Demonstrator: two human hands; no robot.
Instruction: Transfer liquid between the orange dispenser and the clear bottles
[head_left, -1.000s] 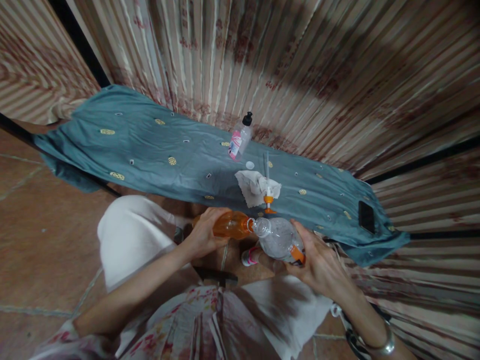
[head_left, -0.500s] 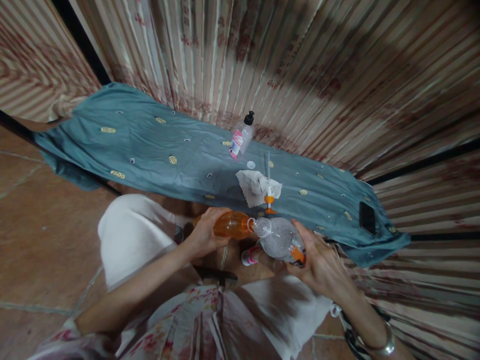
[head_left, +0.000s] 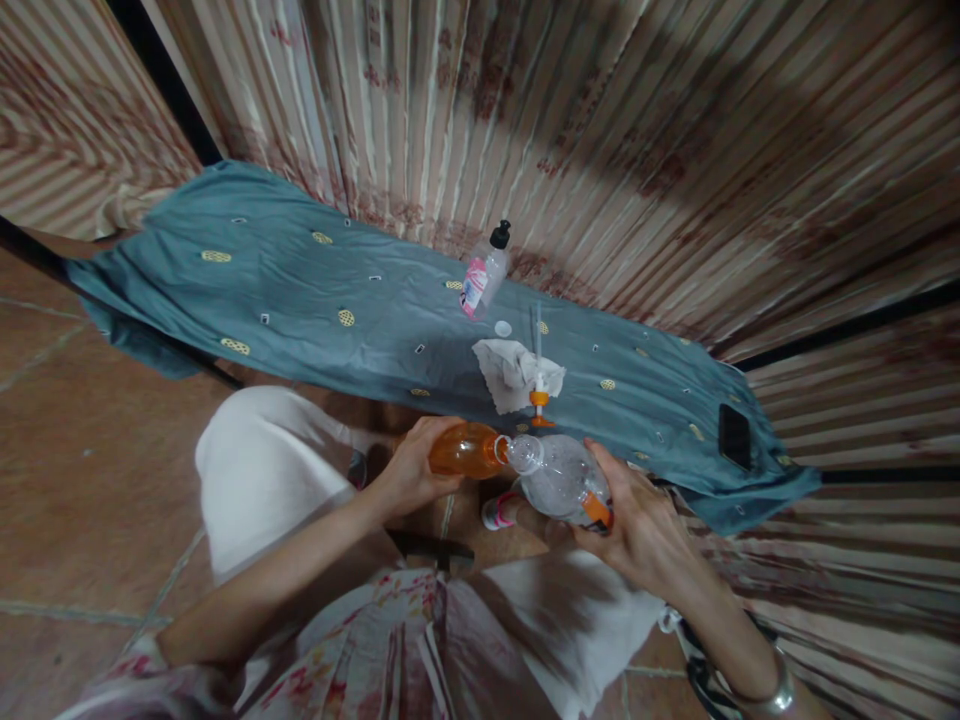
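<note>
From my viewing station I have both hands in the head view, each on a bottle, in front of the near edge of the blue cloth [head_left: 300, 285]. My left hand [head_left: 414, 472] grasps the orange bottle [head_left: 466, 450], fingers wrapped around its body, the base hidden by the palm. Its long axis runs nearly straight across my view, mouth pointing right. My right hand [head_left: 637, 520] grips the clear bottle [head_left: 559, 482] near its base, fingers spread over the far side and thumb toward me. That bottle's mouth points left, at the orange one's; its axis slants, the base end lying nearer my body than the neck. The two necks line up mouth to mouth, though I can't tell how tightly the rims meet.

Just beyond the clear bottle, I see the pump [head_left: 539, 399] lying over the edge of the white rag [head_left: 504, 374], orange head toward me and tube pointing away. Past the rag are a small pale disc [head_left: 503, 328] and the black-capped bottle [head_left: 480, 280]. The phone [head_left: 734, 436] lies well off to the right, near the cloth's end.
</note>
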